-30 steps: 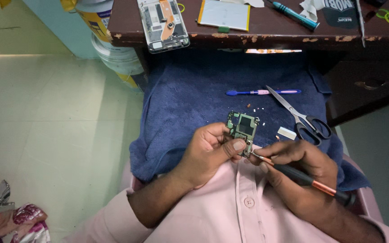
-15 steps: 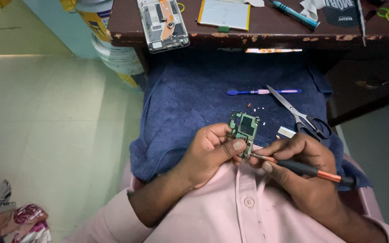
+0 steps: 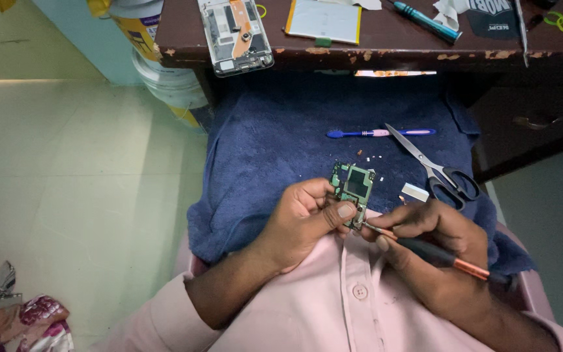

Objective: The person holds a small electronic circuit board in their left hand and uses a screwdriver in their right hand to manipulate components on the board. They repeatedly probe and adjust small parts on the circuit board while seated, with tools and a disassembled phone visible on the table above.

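Your left hand [image 3: 304,221] pinches the small green circuit board [image 3: 353,188] by its lower left edge, fingers [image 3: 341,211] clenched on it above the blue towel [image 3: 281,143]. Your right hand [image 3: 434,251] grips a screwdriver [image 3: 431,253], its tip touching the board's bottom corner.

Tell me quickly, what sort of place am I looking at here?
Probably a small phone repair bench: an opened phone body on the wooden desk, a green circuit board in the left hand, a screwdriver in the right hand.
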